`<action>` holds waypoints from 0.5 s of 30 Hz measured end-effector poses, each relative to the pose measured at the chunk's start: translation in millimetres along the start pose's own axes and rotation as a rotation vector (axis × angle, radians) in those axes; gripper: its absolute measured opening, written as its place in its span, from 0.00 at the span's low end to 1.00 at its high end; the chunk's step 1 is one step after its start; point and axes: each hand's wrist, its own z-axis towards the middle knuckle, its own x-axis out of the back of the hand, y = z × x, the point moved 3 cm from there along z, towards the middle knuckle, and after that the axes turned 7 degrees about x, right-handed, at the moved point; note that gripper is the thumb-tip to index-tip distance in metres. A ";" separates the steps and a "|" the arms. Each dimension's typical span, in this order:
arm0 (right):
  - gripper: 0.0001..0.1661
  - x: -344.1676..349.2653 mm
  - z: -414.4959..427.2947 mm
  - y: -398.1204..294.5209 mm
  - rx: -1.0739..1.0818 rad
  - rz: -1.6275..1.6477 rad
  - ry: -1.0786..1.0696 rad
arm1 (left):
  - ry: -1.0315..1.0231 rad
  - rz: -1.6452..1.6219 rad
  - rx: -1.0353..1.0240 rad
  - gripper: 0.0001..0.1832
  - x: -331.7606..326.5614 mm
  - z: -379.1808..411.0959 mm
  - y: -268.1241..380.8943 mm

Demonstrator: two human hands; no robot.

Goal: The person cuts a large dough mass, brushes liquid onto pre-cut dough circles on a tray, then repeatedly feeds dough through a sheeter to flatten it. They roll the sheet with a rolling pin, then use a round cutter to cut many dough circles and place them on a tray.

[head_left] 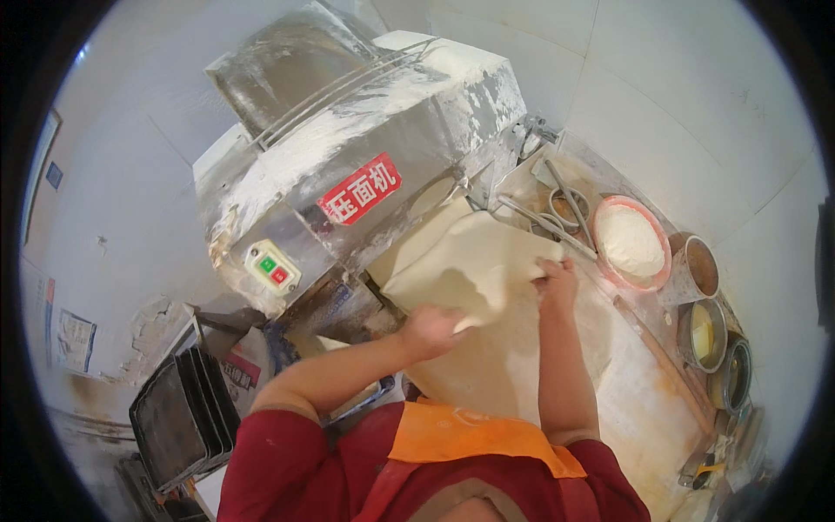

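A wide sheet of pale dough (470, 254) stretches between my two hands, its far end lying against the front of a floury metal dough-sheeting machine (417, 137). The near left corner is pinched in my left hand (432, 331), where a folded edge pokes out past the fingers. At the right corner my right hand (556, 277) grips the sheet, fingers curled under its edge. The dough sags in soft folds above the work table (509, 365). Green and red push buttons (273, 268) sit on the machine's front left.
Along the table's right side stand a pink-rimmed bowl of flour (629, 238), a tall container (701, 267), metal pots (703, 336) and a wooden rolling pin (665, 365). Metal bars (548, 225) lie near my right hand. Black baking trays (182, 411) are stacked upright at lower left.
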 end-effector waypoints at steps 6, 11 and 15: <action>0.24 113.9 -72.4 -106.5 0.248 0.048 0.057 | -0.169 -0.258 -0.277 0.16 -21.8 -15.3 121.5; 0.23 220.5 -97.2 -111.5 0.256 -0.085 0.282 | -0.565 -0.406 -0.342 0.17 -58.2 -46.3 159.7; 0.23 190.1 -68.8 -99.6 0.202 -0.274 0.258 | -0.653 -0.625 -0.082 0.17 -55.5 -56.4 141.8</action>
